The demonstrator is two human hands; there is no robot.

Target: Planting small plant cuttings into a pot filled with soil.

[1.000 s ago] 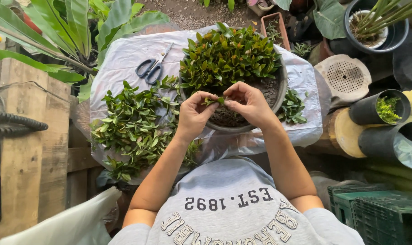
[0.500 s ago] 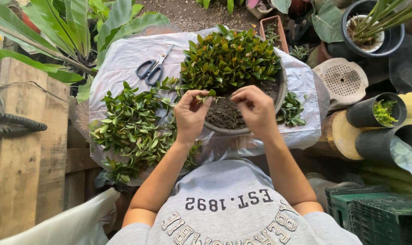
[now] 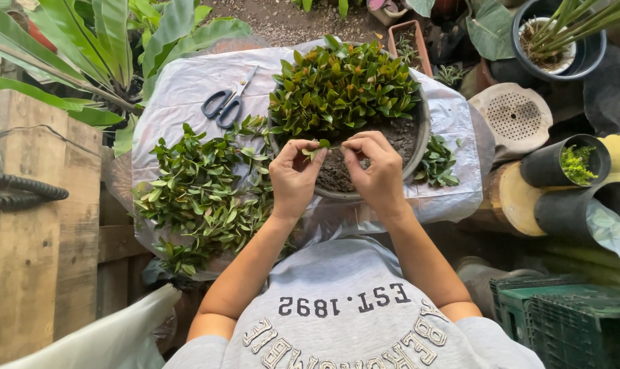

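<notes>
My left hand pinches a small leafy cutting over the near bare soil of a round grey pot. My right hand holds the stem end of the same cutting, fingertips meeting the left hand's. The far half of the pot is filled with planted green cuttings. A pile of loose cuttings lies left of the pot on a white plastic sheet.
Black-handled scissors lie on the sheet behind the pile. More cuttings sit right of the pot. Black tubes, a perforated disc, green crates, wooden planks and large-leafed plants surround the work spot.
My hands drew apart a little and came back together, staying over the bare soil with the cutting between them. The view shifted slightly.
</notes>
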